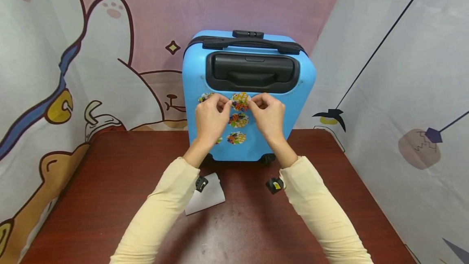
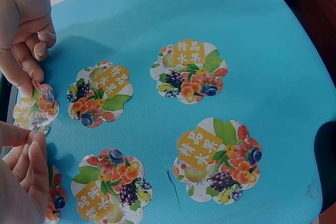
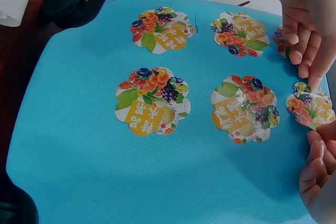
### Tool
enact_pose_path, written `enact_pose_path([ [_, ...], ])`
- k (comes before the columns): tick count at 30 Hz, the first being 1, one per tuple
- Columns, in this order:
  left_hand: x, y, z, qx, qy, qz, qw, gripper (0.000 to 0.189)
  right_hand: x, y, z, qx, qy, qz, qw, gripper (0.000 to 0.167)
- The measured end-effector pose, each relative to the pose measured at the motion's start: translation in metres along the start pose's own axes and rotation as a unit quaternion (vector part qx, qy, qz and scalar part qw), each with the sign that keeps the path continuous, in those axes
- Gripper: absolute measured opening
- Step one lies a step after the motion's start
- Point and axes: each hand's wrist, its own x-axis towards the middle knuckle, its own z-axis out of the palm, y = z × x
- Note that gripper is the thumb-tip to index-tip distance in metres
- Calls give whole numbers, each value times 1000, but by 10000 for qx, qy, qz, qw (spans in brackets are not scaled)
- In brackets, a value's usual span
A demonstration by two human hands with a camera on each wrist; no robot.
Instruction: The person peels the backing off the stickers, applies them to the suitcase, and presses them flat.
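A light-blue suitcase stands upright, its face towards me. My left hand and right hand pinch opposite edges of a scalloped fruit sticker, close against the face below the black handle recess. In the left wrist view the held sticker bends slightly between the fingertips. Below it, another fruit sticker and a lower fruit sticker lie flat on the suitcase. To the left is a second column of stickers, partly hidden by my left hand; its top sticker shows beside the fingers.
A white sheet lies on the dark red-brown table, partly behind my left sleeve. Black wheels sit under the suitcase. A cartoon-printed cloth hangs close behind and around the table.
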Motion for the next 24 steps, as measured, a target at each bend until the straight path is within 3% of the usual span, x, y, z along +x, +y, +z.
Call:
enact_pose_path([
  [24, -1, 1, 1, 359, 236, 260, 9987, 16, -2, 9, -4, -169, 80, 122, 9998, 19],
])
